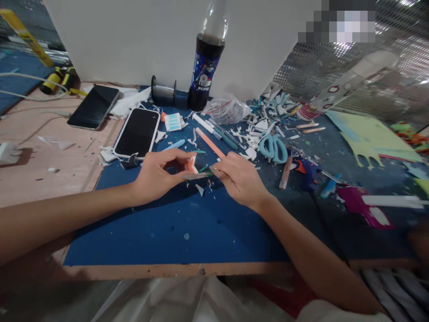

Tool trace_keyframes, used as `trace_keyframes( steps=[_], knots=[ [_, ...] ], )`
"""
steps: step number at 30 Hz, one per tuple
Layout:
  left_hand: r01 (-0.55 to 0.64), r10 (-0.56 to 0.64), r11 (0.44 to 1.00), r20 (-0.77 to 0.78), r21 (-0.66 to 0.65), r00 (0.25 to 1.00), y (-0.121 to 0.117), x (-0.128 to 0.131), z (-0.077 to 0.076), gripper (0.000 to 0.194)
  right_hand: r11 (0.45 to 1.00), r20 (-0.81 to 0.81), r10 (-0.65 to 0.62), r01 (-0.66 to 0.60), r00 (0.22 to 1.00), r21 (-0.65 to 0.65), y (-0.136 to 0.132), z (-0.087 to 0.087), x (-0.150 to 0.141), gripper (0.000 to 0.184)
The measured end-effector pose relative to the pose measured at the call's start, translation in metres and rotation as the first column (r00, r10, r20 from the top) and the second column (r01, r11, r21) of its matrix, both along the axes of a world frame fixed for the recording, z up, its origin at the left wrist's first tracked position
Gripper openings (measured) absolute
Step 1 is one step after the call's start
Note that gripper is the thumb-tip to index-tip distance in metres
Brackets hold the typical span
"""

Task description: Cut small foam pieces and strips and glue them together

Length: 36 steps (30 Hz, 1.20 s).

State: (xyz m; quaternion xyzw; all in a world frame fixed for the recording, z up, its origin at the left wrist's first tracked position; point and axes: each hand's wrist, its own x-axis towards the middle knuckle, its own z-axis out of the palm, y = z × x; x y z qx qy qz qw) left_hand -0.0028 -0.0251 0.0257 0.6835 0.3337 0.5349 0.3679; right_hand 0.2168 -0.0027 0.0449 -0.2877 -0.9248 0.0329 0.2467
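My left hand [161, 172] pinches a small white-and-orange piece [192, 164] between thumb and fingertips, above the blue mat [167, 237]. My right hand [239, 179] is closed around a thin craft knife whose flat blade [197, 175] points left, lying just under the piece, close to my left thumb. Some green shows by the knife between the hands; most of its handle is hidden in my fist. Behind my right hand lies an orange stick [209, 142]. White scraps [200, 190] are scattered below the blade.
A white-framed phone [138, 133], a dark phone [94, 107] and a wire spool [163, 91] lie at left. A Pepsi bottle [205, 67] stands behind. Right are blue-handled scissors [274, 148], a glue gun [306, 174], a heap of offcuts [270, 109] and yellow sheets [372, 134].
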Motion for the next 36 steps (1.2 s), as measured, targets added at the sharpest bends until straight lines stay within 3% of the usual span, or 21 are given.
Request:
trace_keyframes(
  steps=[10,36],
  knots=[
    [0.012,-0.012,1.0,-0.012,0.022,1.0,-0.0001,-0.0017,-0.0009,0.028,0.998,-0.055,0.014,-0.017,0.998,-0.064,0.0015,-0.0006,0.0011,0.041],
    [-0.005,0.018,0.992,-0.105,0.128,0.994,-0.001,-0.0001,0.0016,0.023,0.989,0.016,0.018,-0.016,1.0,-0.146,0.0002,-0.0006,-0.0002,0.037]
  ],
)
